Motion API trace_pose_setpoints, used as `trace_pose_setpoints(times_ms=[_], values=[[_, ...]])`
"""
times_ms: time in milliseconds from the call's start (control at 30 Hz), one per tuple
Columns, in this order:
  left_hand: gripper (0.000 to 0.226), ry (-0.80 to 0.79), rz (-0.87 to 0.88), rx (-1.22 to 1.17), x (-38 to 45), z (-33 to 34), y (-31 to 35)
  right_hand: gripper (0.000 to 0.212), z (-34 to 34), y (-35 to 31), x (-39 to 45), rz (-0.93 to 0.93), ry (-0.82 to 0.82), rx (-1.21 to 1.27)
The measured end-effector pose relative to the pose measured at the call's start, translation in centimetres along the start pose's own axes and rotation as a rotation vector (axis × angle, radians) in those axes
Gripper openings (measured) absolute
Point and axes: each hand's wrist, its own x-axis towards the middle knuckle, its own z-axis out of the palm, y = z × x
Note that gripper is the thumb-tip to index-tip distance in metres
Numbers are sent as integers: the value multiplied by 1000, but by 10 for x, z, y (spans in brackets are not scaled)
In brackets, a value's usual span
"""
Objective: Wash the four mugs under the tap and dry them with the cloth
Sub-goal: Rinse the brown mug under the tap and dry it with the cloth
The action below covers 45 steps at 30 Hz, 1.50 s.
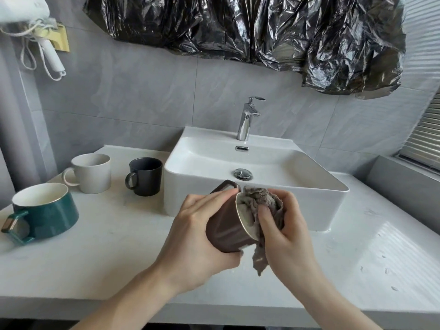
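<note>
Brown mug (226,231) held low in the middle of the frame, just in front of the sink (273,196), tipped on its side with the mouth turned right and the handle up. Left hand (197,236) wrapped round the mug's body from the left, fingers curled over the top near the rim, thumb below. Grey cloth (262,206) bunched and pushed into the mouth, one tail hanging beneath. Right hand (285,234) clamped on the cloth, fingers curled and pinching it against the rim.

Step in hand, by the look of it: drying the inside of this mug. To do it well: keep the left grip firm so the slick glaze cannot slip; turn the mug against the cloth rather than only rubbing back and forth; push the wad right down to the bottom, then sweep the wall and the rim; afterwards wrap the hanging tail round the outside and through the handle. Best kept over the counter (119,258) or basin, since a drop here would likely chip the mug.

Further left on the counter, three more mugs standing upright and apart: a black mug (146,176) just beside the sink, a white mug (92,173) behind and left of it, a green mug (47,213) at the left edge. Whether those are washed already cannot be told. Tap (247,120) above the basin, no water seen running. Droplets on the counter at lower right.
</note>
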Motion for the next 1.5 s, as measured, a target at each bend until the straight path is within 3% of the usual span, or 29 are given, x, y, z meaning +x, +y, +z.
trace_pose_setpoints(times_ms=[133, 267, 333, 467, 733, 867, 1033, 1233, 1333, 1500], values=[[101, 11, -72, -73, 4, -4, 5, 25, 10, -3, 3, -174, -157, -57], [81, -17, -100, -96, 3, -9, 4, 28, 4, -3, 12, -435, -261, -285], [86, -12, -137, -141, 1, -9, 6, 28, 3, -7, 19, -377, -263, -236], [102, 52, -169, -192, -1, -8, 8, 28, 4, -8, 30, -167, -110, -21], [95, 9, -272, -404, -1, 1, 13, 26, 1, -4, 9, 86, -27, 270], [71, 15, -334, -505, 4, -2, 18, 22, 5, 6, -12, 58, 89, 330], [41, -35, -450, -709, 10, -3, 18, 36, 19, 3, -32, -105, 111, 304], [50, -76, -437, -820, 7, -7, 22, 32, 9, -1, 1, 97, -11, 296], [48, -43, -480, -846, 11, -11, 21, 42, 7, -5, -3, 141, -22, 380], [53, 33, -626, -873, 15, -4, 24, 33, 18, -9, -7, 83, -63, 425]])
